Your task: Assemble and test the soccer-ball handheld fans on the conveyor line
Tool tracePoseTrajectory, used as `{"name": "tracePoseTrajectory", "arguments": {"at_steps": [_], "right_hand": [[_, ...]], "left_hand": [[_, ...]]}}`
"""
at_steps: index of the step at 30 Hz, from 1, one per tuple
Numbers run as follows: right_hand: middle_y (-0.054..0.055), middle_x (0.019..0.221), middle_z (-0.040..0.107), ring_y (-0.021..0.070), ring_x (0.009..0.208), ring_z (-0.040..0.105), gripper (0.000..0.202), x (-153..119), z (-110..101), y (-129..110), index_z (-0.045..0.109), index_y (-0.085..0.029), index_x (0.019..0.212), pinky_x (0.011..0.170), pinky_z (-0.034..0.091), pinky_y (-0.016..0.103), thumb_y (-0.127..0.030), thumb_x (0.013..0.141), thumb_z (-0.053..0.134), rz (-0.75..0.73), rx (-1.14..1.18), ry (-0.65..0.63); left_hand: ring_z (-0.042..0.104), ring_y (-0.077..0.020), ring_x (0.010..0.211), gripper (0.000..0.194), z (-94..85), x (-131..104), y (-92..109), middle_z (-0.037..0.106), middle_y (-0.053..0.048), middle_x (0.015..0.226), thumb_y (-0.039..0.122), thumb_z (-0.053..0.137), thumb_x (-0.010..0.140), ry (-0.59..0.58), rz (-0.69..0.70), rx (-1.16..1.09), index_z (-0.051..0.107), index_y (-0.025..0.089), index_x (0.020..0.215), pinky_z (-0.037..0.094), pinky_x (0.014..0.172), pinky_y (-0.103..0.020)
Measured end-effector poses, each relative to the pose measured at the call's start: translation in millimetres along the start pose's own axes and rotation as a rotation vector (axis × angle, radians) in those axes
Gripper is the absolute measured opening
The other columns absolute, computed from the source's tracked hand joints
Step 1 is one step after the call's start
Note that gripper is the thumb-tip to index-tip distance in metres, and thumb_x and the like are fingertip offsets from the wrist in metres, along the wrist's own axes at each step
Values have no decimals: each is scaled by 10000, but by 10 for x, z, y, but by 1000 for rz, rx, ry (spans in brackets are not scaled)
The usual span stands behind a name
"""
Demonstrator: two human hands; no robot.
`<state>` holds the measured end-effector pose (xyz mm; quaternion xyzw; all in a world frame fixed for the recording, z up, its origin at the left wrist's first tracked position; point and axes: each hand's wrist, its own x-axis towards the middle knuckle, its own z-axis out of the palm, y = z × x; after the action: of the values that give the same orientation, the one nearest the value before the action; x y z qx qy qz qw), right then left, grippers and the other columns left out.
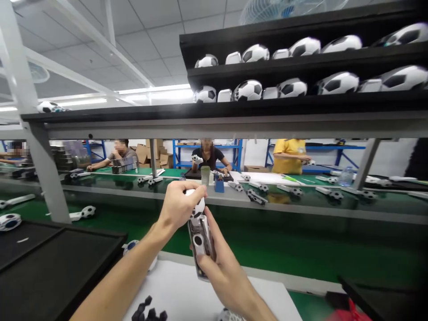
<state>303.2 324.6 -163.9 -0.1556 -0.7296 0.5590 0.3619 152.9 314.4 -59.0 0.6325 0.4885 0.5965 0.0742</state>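
Observation:
Between my two hands is a handheld device with an open-looking grey body (201, 240) and a round soccer-ball-patterned head (198, 208) at its upper end. My left hand (180, 203) is closed over the ball head, thumb and fingers pinching it from above. Wrapped round the lower body from the right is my right hand (222, 267), its thumb lying across the front. The device tilts slightly, ball end up and away from me. Part of it is hidden behind my fingers. Below lies a white sheet (177, 285) with several black pieces (149, 310) on it.
A green conveyor belt (284, 240) crosses in front, with several soccer-ball devices (290, 191) along its far side. Overhead, black shelves (301, 104) hold more ball-patterned parts. A black tray (50, 267) stands at left. Several people sit or stand beyond the belt.

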Motion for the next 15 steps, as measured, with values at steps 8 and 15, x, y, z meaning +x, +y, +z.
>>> {"name": "tracePoseTrajectory", "arguments": {"at_steps": [8,15], "right_hand": [[72,1346,573,209,937,651,925,-14,124,-135,184,-328,1568,789,535,352,-150,763,606,90,500,75],[20,1087,665,142,810,620,1024,-167,151,-271,121,-361,1571,700,478,240,-174,763,722,139,529,-68]], "left_hand": [[630,-181,896,549,-83,-355,25,650,-14,1040,489,707,818,-174,-308,-329,459,272,1257,515,728,-258],[532,-92,606,537,-86,-710,-1,622,-18,969,549,683,834,-202,-420,-465,438,260,1215,371,399,-158]]}}
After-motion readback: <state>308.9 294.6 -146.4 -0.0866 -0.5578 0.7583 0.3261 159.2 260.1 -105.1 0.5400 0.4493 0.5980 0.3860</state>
